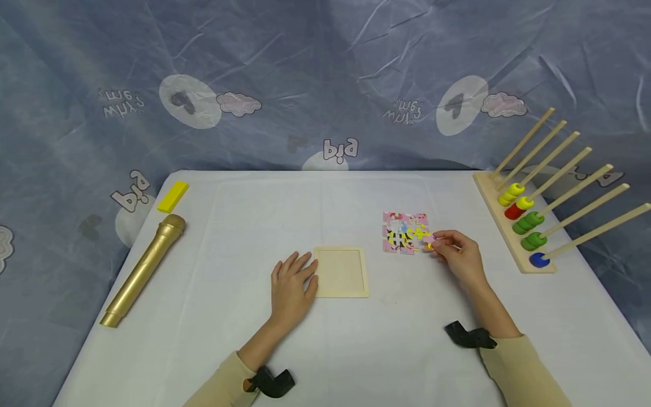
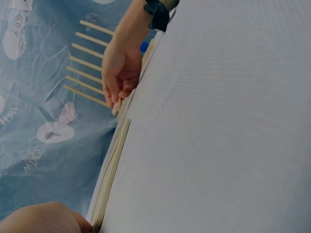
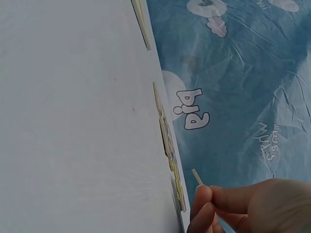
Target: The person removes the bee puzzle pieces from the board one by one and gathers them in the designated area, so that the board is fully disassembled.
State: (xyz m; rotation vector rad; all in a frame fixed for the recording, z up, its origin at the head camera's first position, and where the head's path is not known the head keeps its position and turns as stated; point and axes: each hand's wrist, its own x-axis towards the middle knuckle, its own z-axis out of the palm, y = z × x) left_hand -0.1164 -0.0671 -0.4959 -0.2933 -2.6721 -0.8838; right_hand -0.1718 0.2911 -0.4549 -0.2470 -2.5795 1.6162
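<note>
My right hand (image 1: 460, 257) pinches a small jigsaw piece (image 1: 430, 246) between thumb and fingertips, at the lower right corner of the pink and yellow jigsaw puzzle (image 1: 399, 233). In the right wrist view the held piece (image 3: 197, 176) stands on edge above the table, apart from the flat puzzle pieces (image 3: 167, 145). To the left of the puzzle lies a square wooden frame tray (image 1: 342, 272) with a bare inside. Fingers spread, my left hand (image 1: 293, 285) rests at the tray's left edge, the fingertips right at its rim.
A wooden peg counter (image 1: 513, 226) with coloured beads stands at the right of the white-covered table (image 1: 229, 226). On the left lie a gold microphone (image 1: 144, 268) and a yellow block (image 1: 173, 196). A patterned blue-grey cloth (image 1: 305, 68) hangs behind.
</note>
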